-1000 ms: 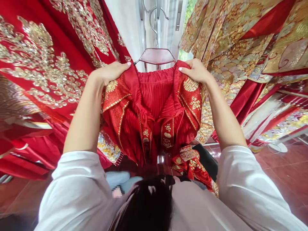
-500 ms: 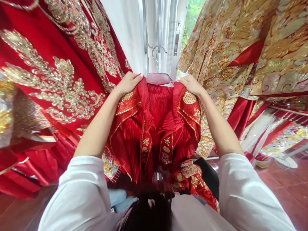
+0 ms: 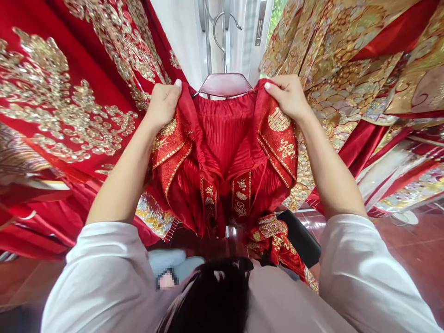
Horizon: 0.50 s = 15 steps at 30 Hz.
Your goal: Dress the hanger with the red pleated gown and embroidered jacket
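Observation:
A red pleated skirt [image 3: 225, 134] with gold-embroidered panels is stretched wide in front of me. My left hand [image 3: 163, 104] is closed on one side of its waistband, thumb on top. The opposite side is pinched by my right hand [image 3: 287, 95], with the fingers partly hidden behind the cloth. Between my hands, a clothes hanger [image 3: 226, 84] with a pinkish plate and metal hook stands at the top of the waistband. How the skirt is fixed to it I cannot tell.
Red garments with gold sequins [image 3: 79, 111] hang at the left. Gold brocade garments [image 3: 333, 88] hang at the right. A red embroidered piece [image 3: 277, 240] lies low by a black object [image 3: 301, 238]. Behind the hanger is a white door frame [image 3: 256, 41].
Both hands have spread farther apart, pulling the waistband wider. The skirt and hanger now appear higher and closer in view.

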{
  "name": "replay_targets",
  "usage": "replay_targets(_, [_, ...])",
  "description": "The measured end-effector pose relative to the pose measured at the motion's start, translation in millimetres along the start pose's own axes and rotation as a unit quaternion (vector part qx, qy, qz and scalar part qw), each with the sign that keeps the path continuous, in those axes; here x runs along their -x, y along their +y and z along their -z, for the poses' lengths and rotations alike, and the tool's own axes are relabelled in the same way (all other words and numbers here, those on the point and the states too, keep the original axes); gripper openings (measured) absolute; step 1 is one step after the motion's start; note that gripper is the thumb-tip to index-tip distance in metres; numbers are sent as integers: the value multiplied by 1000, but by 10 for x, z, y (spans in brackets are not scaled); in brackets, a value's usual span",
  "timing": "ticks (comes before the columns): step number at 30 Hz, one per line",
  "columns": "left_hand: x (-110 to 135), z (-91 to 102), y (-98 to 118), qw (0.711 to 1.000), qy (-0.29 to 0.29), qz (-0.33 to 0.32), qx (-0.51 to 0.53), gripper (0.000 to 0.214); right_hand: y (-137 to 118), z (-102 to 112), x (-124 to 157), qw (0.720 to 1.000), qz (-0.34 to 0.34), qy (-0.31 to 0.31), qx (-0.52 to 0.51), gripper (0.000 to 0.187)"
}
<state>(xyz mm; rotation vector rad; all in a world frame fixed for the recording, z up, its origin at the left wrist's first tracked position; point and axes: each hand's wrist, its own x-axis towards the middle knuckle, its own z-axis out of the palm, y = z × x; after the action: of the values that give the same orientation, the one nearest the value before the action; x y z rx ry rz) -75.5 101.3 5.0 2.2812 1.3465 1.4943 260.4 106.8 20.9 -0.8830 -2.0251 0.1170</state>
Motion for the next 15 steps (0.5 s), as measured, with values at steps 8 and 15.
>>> replay_targets(8, [-18, -30, -4, 995, 61, -5, 79, 58, 20, -27, -110, 994, -18, -84, 67, 57])
replay_targets(15, [-5, -28, 91, 1000, -14, -7, 2, 56, -288, -342, 787, 974, -16, 180, 137, 42])
